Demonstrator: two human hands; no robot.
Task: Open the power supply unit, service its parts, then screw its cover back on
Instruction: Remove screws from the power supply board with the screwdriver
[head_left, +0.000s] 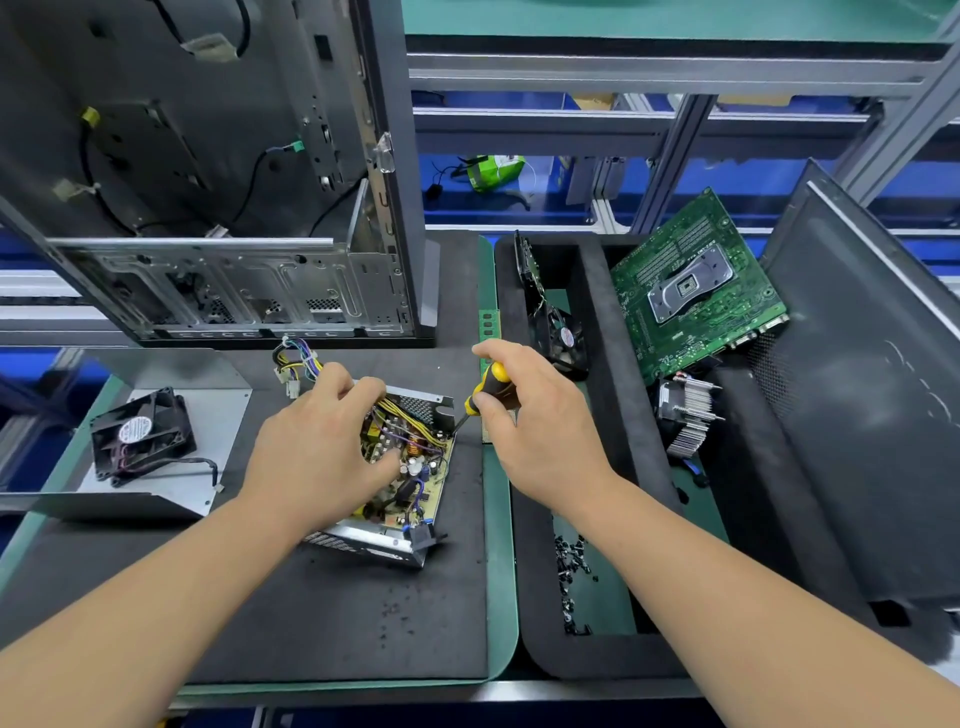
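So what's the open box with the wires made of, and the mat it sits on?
The power supply box looks like thin bare sheet metal: grey, shiny, with folded edges and punched vent holes. The mat under it looks like soft black foam or rubber, probably: dull, no shine, with rounded corners and small specks on it.

Single view only: head-worn wide-angle camera, looking forward and steeply down over the near edge of the worktop (337, 623). Both forearms enter from the bottom corners and converge at frame centre, where the left hand (317, 441) and right hand (535, 415) sit close to the lens. The opened power supply unit (410, 467) lies just below centre, seen almost from above. Straight lines bow toward the frame edges, which indicates lens distortion. The far edge of the worktop falls in the upper half; beyond it the shelving frame (675, 67) runs across the top. No second view, so no shared region.
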